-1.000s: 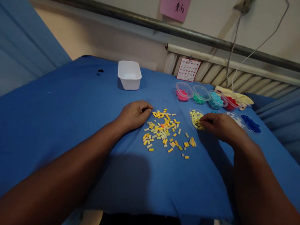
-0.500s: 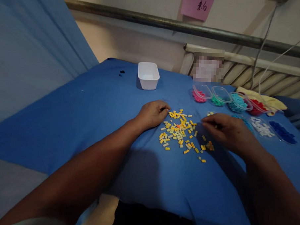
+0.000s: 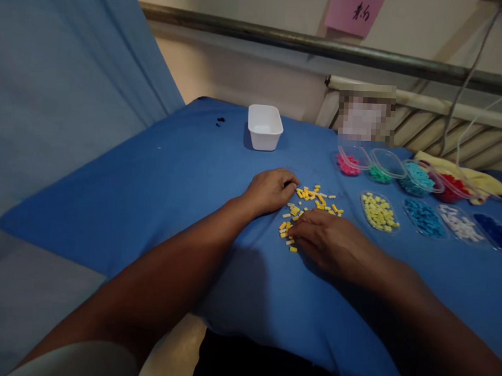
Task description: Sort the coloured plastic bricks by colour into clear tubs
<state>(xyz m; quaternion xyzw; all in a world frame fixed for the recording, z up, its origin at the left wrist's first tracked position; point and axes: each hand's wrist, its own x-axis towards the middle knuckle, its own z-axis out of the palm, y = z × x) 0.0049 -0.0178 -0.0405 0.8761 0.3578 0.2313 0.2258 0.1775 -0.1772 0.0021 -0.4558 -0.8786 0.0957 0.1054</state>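
Note:
A loose pile of small yellow and pale-yellow toy building bricks (image 3: 310, 194) lies on the blue cloth in front of me. My left hand (image 3: 272, 190) rests at the pile's left edge with thumb and fingers curled together; anything inside it is hidden. Over the lower part of the pile, my right hand (image 3: 330, 238) reaches down with its fingertips together among the bricks, covering many of them. Whether a brick is between those fingertips cannot be made out. To its right, a clear tub (image 3: 378, 211) holds pale-yellow bricks.
A white plastic container (image 3: 264, 140) stands toward the wall. More clear tubs at right hold pink (image 3: 349, 164), green (image 3: 380, 173), turquoise (image 3: 418, 178), red (image 3: 450, 187), blue (image 3: 424, 218), white (image 3: 461, 223) and dark-blue pieces (image 3: 496, 232). A radiator (image 3: 428, 121) is behind.
My right hand has moved left and down, from beside the pale-yellow tub onto the pile. My left hand stays at the pile's edge. The whole view has shifted slightly.

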